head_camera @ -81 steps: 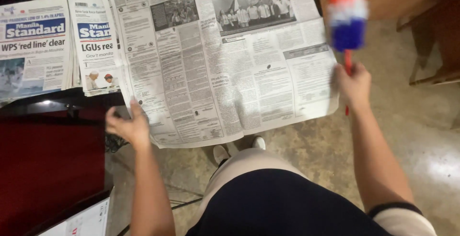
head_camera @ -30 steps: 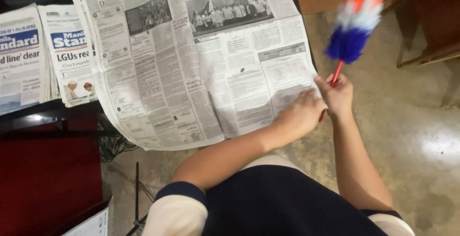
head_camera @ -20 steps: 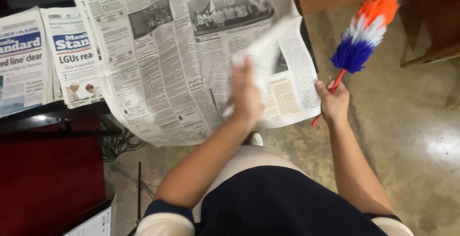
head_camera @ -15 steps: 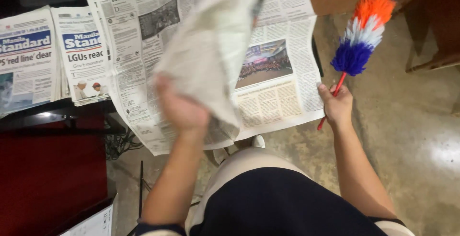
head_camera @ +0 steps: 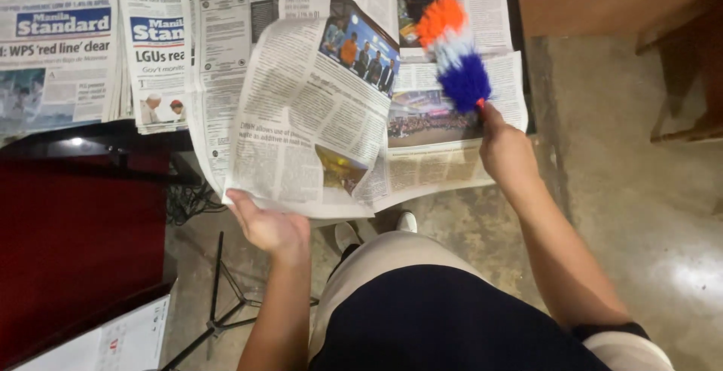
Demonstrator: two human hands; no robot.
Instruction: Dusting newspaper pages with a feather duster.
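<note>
Since half a second ago the lifted newspaper page (head_camera: 309,115) has been turned over leftward, and the feather duster (head_camera: 444,39) has been swung in over the open newspaper (head_camera: 452,115). The left hand (head_camera: 267,224) is stretched forward, fingers closed on the page's lower edge, the sheet rising beyond them. The right hand (head_camera: 506,149) is wrapped around the duster's handle, its plume just past the fingertips.

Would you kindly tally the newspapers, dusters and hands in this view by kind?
Newspapers: 3, one open, two folded
Duster: 1
Hands: 2, left hand, right hand
Total: 6
</note>
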